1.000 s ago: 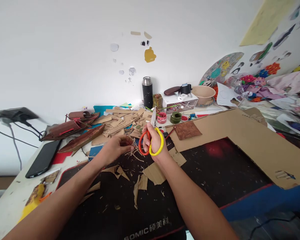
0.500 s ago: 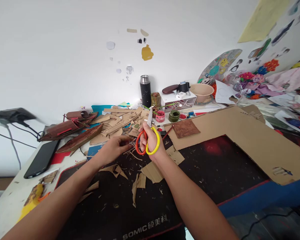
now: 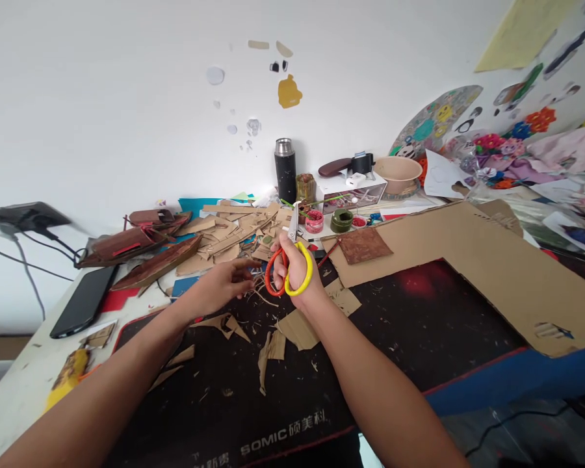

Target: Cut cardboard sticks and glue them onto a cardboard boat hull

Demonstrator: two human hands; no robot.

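Note:
My right hand (image 3: 295, 270) is wrapped round a pair of scissors (image 3: 302, 276) with one yellow and one orange-red handle loop, its blades pointing up and away. To its left, my left hand (image 3: 219, 285) hovers near thin twisted scraps (image 3: 263, 290), fingers apart and slightly curled, with nothing seen in it. Behind both hands lies a heap of cut cardboard strips (image 3: 236, 237). Nearer on the black mat (image 3: 214, 403) are loose cardboard pieces (image 3: 297, 330) and small crumbs.
A large cardboard sheet (image 3: 487, 260) bears a brown painted square (image 3: 364, 246). Brown cardboard boats (image 3: 156, 263) and a phone (image 3: 84, 302) lie left. At the back stand a black flask (image 3: 285, 172), paint jars (image 3: 341, 221) and a beige bowl (image 3: 398, 174).
My left hand has shifted slightly left, away from the scissors, and its fingers have spread. My right hand still holds the scissors. The view has tilted down a little.

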